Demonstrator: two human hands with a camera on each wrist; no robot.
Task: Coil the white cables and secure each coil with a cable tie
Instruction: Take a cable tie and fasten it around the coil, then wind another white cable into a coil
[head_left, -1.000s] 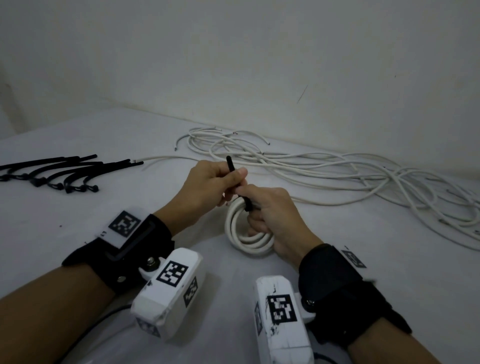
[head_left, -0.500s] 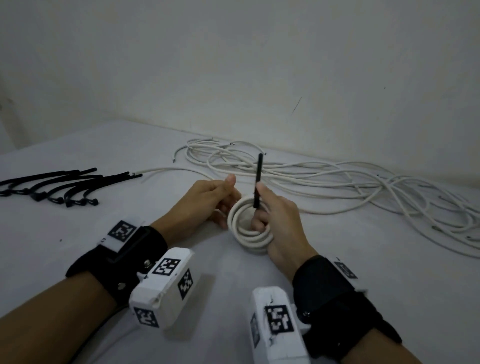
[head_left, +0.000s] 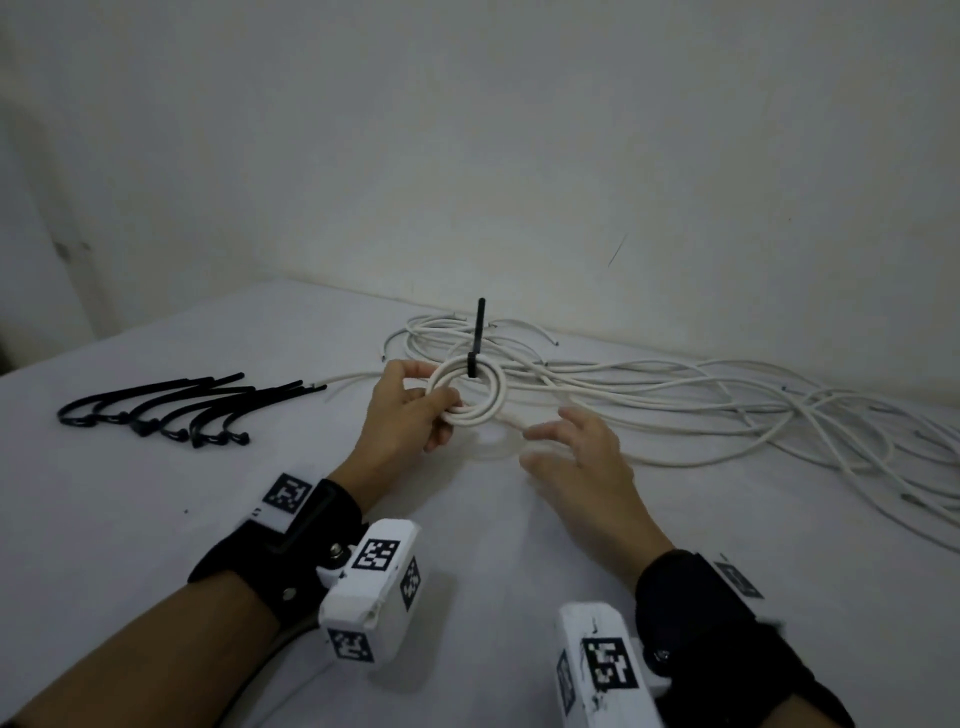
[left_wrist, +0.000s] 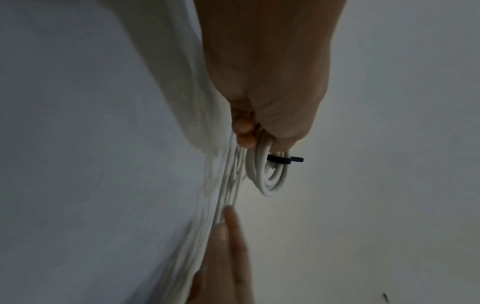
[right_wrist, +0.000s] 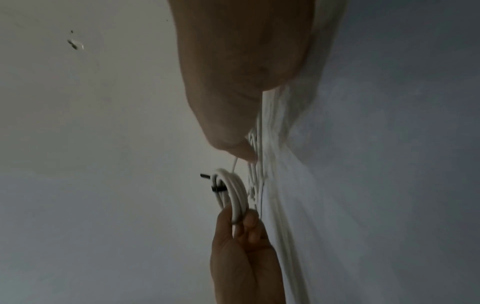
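Note:
A small white cable coil is held above the table, its ring facing me. A black cable tie wraps its top, tail pointing straight up. My left hand pinches the coil's left side between thumb and fingers. My right hand hovers just right of and below the coil, fingers loosely spread, holding nothing. Behind lies a tangle of loose white cables.
Several black cable ties lie in a row at the table's left. The loose cables stretch along the back wall to the right edge. The white table runs toward me on both sides.
My right hand has let go of the tie's tail and pulled back to the right. My left hand now holds the tied coil alone and has raised it, turning the ring toward me.

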